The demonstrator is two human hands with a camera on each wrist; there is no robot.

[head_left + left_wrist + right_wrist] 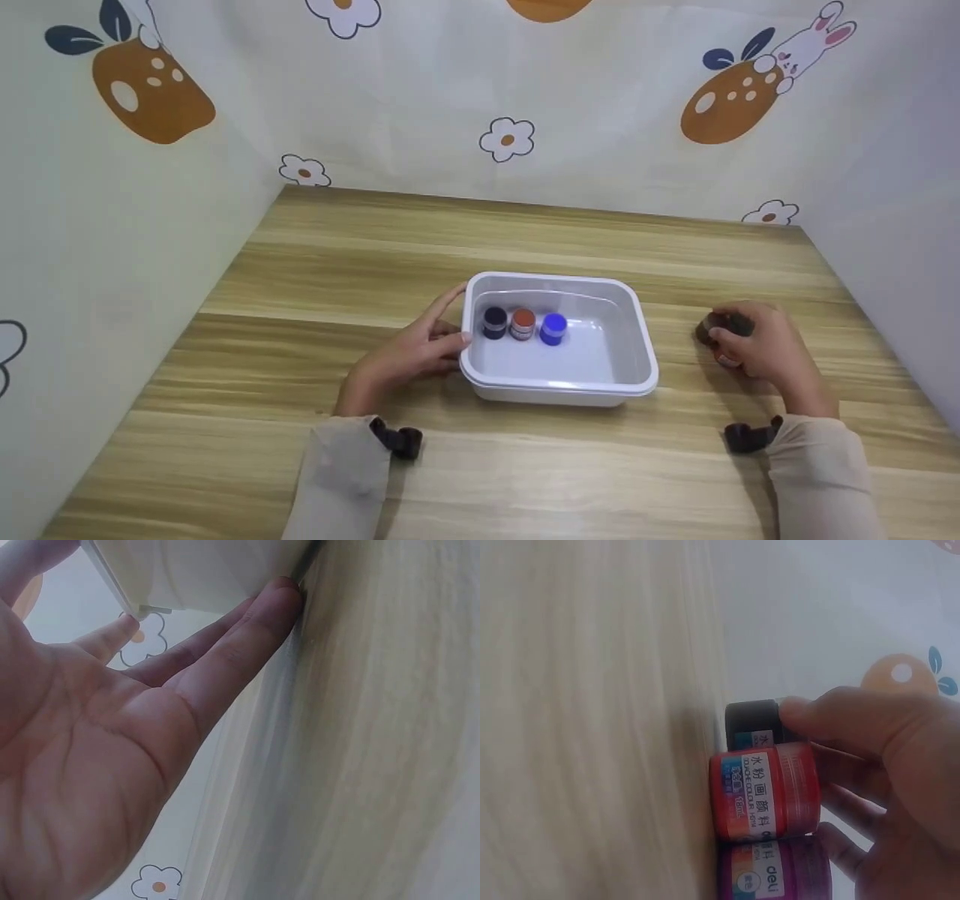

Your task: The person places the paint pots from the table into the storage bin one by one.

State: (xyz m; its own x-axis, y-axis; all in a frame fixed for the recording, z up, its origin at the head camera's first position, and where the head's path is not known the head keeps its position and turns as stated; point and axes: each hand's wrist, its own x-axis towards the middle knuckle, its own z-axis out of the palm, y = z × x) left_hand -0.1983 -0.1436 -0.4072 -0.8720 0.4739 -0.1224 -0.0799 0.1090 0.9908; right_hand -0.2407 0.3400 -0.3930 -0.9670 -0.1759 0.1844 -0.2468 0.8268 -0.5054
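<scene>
A white plastic tub point(559, 388) stands on the wooden table, holding a black jar point(495, 322), a red-brown jar point(523, 324) and a blue jar point(553, 328) in a row. My left hand point(409, 349) rests against the tub's left end, thumb at the rim; in the left wrist view its fairly straight fingers point(232, 660) reach the outer wall. To the right of the tub, my right hand point(765, 345) pinches a black gouache paint jar point(751, 724) by its lid. A red paint jar point(750, 795) and a purple paint jar point(754, 870) stand close beside it, partly hiding it.
Bare wood table point(360, 255) surrounds the tub. A patterned white backdrop point(420, 97) rises behind the table and along both sides. Black wrist camera mounts point(401, 441) sit at both sleeve cuffs.
</scene>
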